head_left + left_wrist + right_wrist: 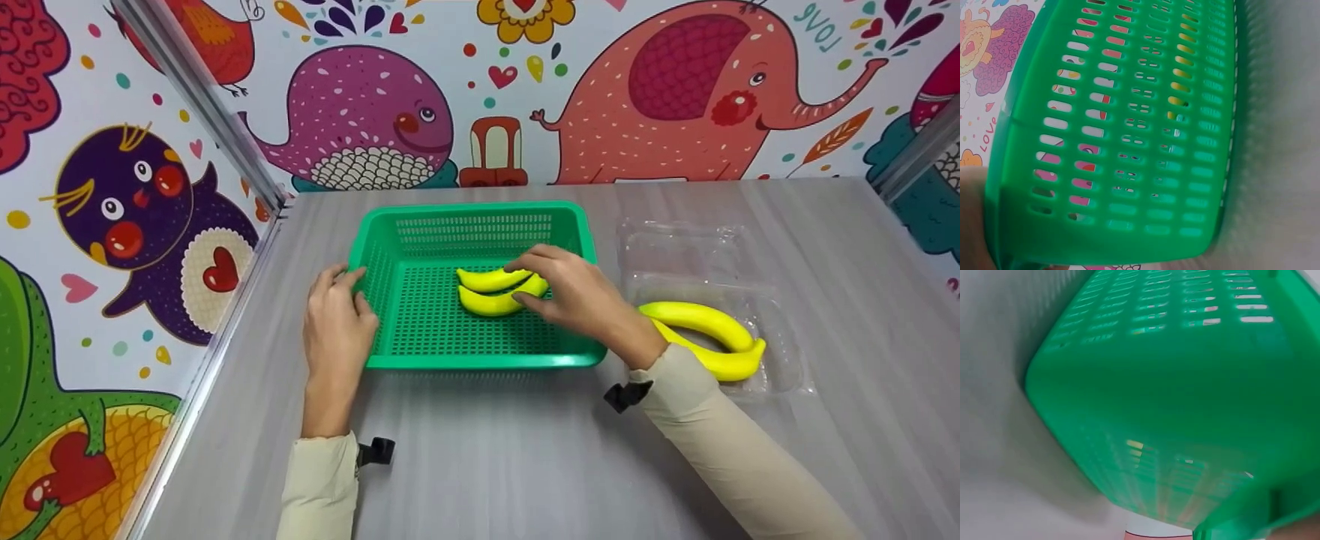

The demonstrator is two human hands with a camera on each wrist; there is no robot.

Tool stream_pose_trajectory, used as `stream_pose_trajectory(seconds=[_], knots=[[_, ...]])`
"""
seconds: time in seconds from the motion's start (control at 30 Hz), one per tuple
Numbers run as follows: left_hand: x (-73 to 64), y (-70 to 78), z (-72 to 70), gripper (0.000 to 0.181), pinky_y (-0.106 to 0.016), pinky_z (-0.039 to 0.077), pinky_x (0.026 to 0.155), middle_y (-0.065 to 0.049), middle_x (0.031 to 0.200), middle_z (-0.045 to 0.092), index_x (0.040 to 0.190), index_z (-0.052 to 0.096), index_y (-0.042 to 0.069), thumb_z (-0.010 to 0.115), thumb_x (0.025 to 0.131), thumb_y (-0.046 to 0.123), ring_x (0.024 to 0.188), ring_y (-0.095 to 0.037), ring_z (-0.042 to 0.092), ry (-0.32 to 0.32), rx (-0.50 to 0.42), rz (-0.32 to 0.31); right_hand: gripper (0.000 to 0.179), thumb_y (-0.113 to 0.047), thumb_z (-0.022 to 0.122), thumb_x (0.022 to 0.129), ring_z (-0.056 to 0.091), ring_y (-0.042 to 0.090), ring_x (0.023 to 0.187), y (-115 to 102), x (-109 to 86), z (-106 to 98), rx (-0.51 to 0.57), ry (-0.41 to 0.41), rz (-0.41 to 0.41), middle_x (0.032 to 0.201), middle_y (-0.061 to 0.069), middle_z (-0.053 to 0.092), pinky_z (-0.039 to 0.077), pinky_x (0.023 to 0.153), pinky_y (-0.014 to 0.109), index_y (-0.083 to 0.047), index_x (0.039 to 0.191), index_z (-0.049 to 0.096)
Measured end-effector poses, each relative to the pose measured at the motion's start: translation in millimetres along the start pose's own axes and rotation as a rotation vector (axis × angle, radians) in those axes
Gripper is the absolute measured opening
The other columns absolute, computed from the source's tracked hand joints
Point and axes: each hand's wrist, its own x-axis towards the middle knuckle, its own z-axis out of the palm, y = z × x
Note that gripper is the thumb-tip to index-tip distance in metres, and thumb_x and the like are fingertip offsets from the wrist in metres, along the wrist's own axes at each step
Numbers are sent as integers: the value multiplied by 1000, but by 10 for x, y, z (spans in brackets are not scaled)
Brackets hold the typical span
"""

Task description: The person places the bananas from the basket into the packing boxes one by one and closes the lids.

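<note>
A green plastic basket (484, 361) with slotted walls stands on the table. My left hand (337, 322) grips its left rim, fingers over the edge; in the left wrist view part of that hand (971, 225) shows beside the rim. Two yellow bananas (491, 302) lie side by side inside the basket. Reaching over the right side, my right hand (574, 296) holds them near their right ends, thumb on the near side and fingers on the far side. The palm hides those ends.
Right of the basket lies an open clear plastic clamshell (787, 352). Two more bananas (701, 319) rest in it, partly behind the right sleeve. Printed cartoon panels (510, 90) wall off the back and left of the table, with a metal frame post (202, 97) at the corner.
</note>
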Motion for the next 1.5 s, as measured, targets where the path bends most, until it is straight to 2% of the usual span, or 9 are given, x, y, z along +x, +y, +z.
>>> stream_pose_trajectory(seconds=[0.5,0.93,1.27,1.5], knots=[[-9,-1,0,35,-59,59,103,-24,151,61,137,72,-4,59,104,-4,137,-44,61,0,1,6,35,-20,84,97,69,26,118,-54,141,85,30,-16,16,128,6,75,62,106,43,-12,130,77],[-13,5,-5,34,-59,58,105,-23,150,62,136,73,-4,59,105,-4,136,-43,62,6,11,3,35,-20,83,97,70,27,119,-87,205,159,18,-23,-4,128,6,74,63,103,45,-10,131,77],[1,12,3,34,-59,59,104,-23,151,62,136,73,-3,61,104,-4,135,-43,63,10,17,5,34,-18,84,97,71,28,119,-75,200,229,2,-62,1,128,7,75,64,102,46,-10,130,78],[-8,4,9,34,-59,59,103,-23,150,63,135,74,-3,59,104,-4,135,-43,63,12,8,2,35,-18,84,97,71,27,117,-73,182,246,-32,-119,-21,130,6,74,64,99,46,-12,131,78]])
